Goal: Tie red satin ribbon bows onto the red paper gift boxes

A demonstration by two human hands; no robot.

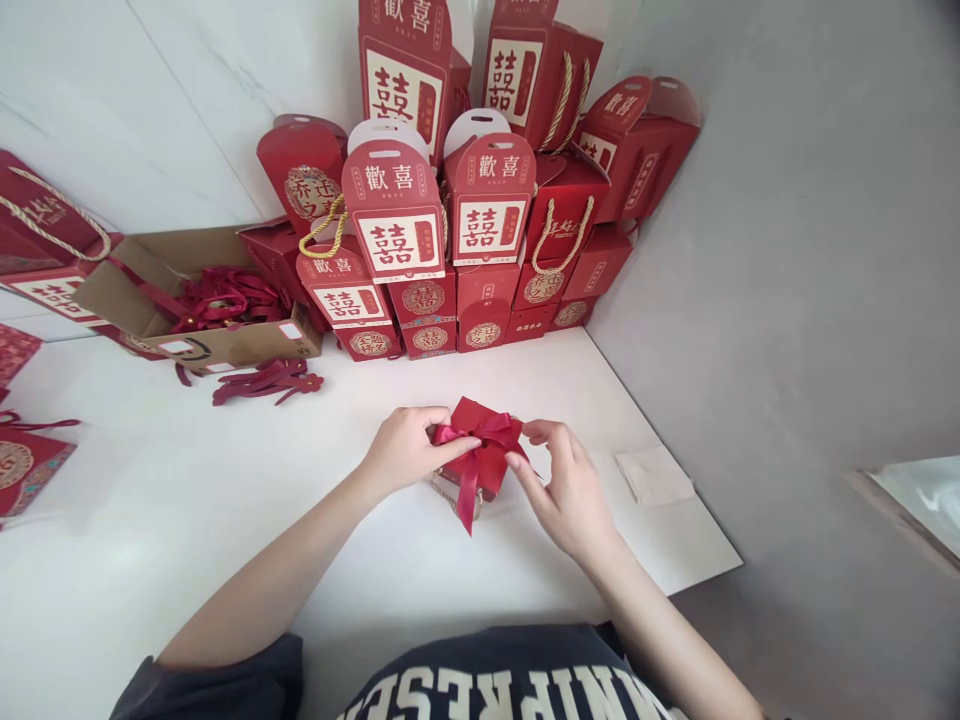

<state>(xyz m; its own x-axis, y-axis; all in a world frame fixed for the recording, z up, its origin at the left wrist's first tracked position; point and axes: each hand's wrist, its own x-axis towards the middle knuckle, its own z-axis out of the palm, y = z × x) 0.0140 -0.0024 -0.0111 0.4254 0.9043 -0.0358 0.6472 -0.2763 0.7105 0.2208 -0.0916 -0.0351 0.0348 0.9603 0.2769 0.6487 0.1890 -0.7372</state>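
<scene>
A small red gift box (468, 410) sits on the white table in front of me, tied with a crimson ribbon (469, 488) in a bow. One ribbon tail hangs down over the near side. My left hand (409, 447) pinches the left part of the bow, its thumb lying across the ribbon near the knot. At the box's right side, my right hand (562, 485) has its thumb and forefinger apart, close to the bow's right end. A gold-patterned trim shows along the box's lower left edge, partly hidden by the left hand and ribbon.
Stacked red gift boxes (486, 302) line the wall behind. An open cardboard carton (247, 350) of crimson ribbons stands back left, with a loose ribbon bundle (262, 382) before it. More red packaging (34, 462) lies far left. A folded white cloth (654, 475) rests near the right edge.
</scene>
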